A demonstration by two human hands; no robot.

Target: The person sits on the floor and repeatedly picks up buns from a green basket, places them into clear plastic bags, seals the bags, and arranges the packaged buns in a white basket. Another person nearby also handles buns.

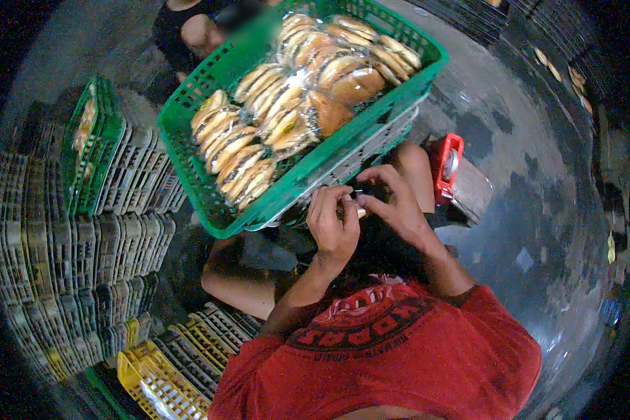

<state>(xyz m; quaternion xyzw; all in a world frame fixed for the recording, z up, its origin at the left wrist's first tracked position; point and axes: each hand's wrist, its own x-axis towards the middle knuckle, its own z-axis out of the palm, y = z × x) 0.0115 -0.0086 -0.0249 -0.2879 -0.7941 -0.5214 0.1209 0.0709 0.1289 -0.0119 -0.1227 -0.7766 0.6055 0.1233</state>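
My left hand (334, 224) and my right hand (397, 204) meet in front of my body, just below the near edge of a green plastic crate (182, 157). Both are closed, fingertips pinching around a small item with a dark part and a pale part, too small and hidden to name. Above them, the crate carries rows of round filled buns (287, 115) in clear wrapping. It rests on a stack of other crates. Right of my right hand, a red tape dispenser (446, 168) with a roll in it stands near my knee.
Tall stacks of grey crates (77, 259) rise on the left, one topped by a green crate (98, 168). A yellow crate (140, 385) lies at the lower left. Beyond the bun crate sits another person (168, 45). More buns (577, 80) show at the far right.
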